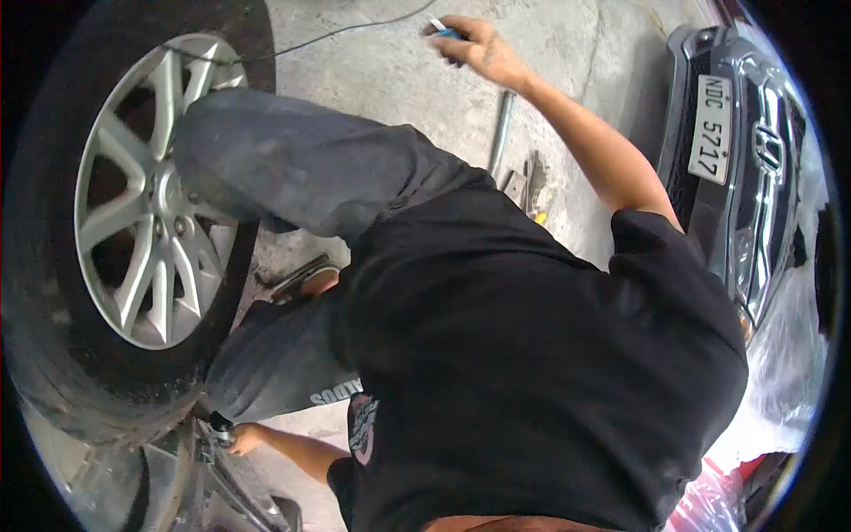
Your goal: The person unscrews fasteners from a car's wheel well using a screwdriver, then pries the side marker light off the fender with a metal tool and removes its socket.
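My right hand (pixel 483 51) is raised over the concrete floor, its fingers closed around a small blue-and-white object (pixel 448 32). Motion blur hides what kind of object it is. Low at the left, my left hand (pixel 245 439) is closed at a dark, partly metallic piece (pixel 221 429) beside the tyre. My fingers there are small and partly hidden, so I cannot make out what that piece is. A large wheel with silver spokes (pixel 164 191) and a black tyre (pixel 53 266) stands close against my bent knees.
A metal pipe (pixel 503 129) and some tools (pixel 534 184) lie on the concrete floor. A black cable (pixel 324 37) runs across it to the wheel. A car's front bumper (pixel 678 133) with a number plate (pixel 710 129) is at the right, near clear plastic sheeting (pixel 780 381).
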